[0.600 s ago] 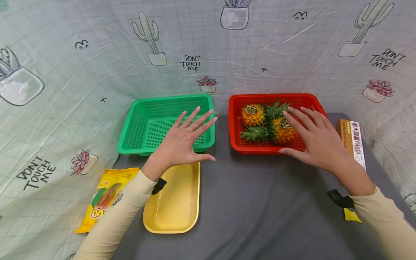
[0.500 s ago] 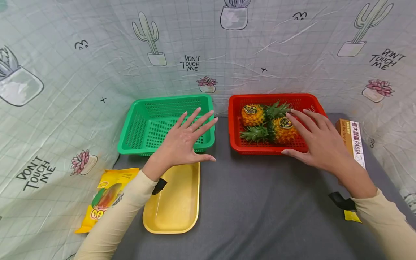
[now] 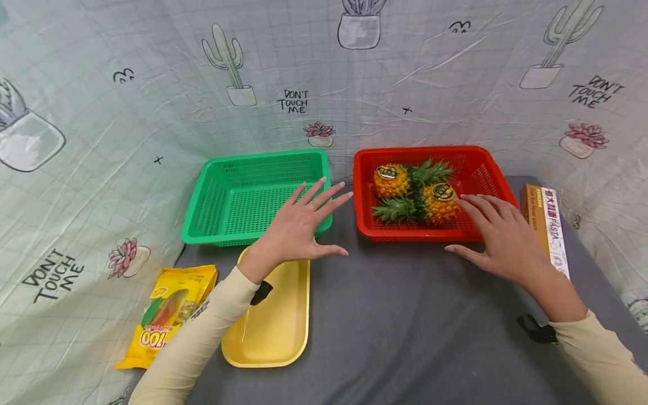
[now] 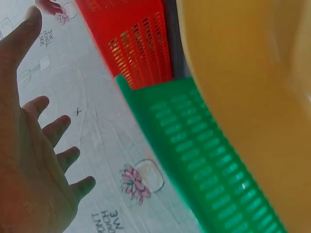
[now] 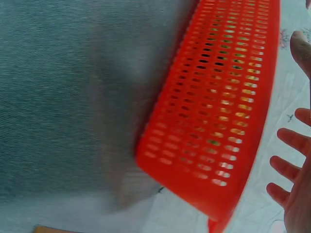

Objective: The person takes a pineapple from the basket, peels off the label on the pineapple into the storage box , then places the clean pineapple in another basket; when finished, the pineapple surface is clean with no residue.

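My left hand [image 3: 296,228] hovers with fingers spread above the yellow tray [image 3: 275,337] and the near right corner of the green basket [image 3: 255,208]. Nothing is in it. On the other side my right hand [image 3: 508,239] floats, fingers apart and holding nothing, over the near right part of the red basket [image 3: 405,233]. Two pineapples with dark labels lie in that basket, one at the back left [image 3: 392,181] and one nearer the hand [image 3: 440,205]. In the right wrist view the red basket's perforated wall [image 5: 209,97] stands beside the hand's fingers [image 5: 294,141].
A yellow bag with a mango picture [image 3: 167,315] lies at the left, partly behind the left sleeve. An upright-lettered pasta box [image 3: 547,225] lies right of the red basket. Grey cloth [image 3: 385,326] covers the table; a printed curtain [image 3: 283,56] rises behind the baskets.
Both hands have come slightly lower in the head view, the left also shifting right. The view itself has tilted a little. A small yellow piece by the right sleeve is now hidden.
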{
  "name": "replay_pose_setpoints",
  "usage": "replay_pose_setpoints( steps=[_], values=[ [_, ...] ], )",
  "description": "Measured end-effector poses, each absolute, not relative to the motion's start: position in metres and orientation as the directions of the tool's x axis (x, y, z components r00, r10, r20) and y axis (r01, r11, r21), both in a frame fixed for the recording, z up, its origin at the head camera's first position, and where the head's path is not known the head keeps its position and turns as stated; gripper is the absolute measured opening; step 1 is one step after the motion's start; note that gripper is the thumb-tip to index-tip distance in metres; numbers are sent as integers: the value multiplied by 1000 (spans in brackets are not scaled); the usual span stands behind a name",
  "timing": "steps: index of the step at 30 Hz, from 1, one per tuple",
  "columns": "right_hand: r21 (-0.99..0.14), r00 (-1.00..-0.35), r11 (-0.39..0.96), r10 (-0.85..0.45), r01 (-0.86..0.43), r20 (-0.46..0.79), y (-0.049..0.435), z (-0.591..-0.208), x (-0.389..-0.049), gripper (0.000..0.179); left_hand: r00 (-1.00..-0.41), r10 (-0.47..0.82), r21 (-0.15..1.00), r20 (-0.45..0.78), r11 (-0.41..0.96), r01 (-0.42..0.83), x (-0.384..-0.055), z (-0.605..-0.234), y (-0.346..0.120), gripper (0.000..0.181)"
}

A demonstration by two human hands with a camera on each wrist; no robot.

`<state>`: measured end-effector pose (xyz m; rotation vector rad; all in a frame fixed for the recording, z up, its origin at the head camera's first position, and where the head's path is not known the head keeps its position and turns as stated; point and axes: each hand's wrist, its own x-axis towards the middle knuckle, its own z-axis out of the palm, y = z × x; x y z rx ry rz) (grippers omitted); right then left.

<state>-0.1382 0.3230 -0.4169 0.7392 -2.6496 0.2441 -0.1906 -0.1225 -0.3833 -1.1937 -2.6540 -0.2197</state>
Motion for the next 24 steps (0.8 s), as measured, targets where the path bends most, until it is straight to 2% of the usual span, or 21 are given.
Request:
replay_pose_setpoints(
  steps=[13, 19, 24],
  values=[
    [-134, -828, 855, -428, -501, 362, 332, -445, -141, 92, -617, 753, 27, 229, 628, 777, -203, -396, -92, 112],
    [-126, -826, 859, -423, -496, 372, 333, -455, -144, 86, -600, 761, 32, 246, 612, 790, -216, -396, -75, 111],
    [-122, -829, 865, -413, -487, 378, 335, -459, -146, 76, -613, 755, 57, 233, 619, 783, -221, -399, -63, 110]
  ],
)
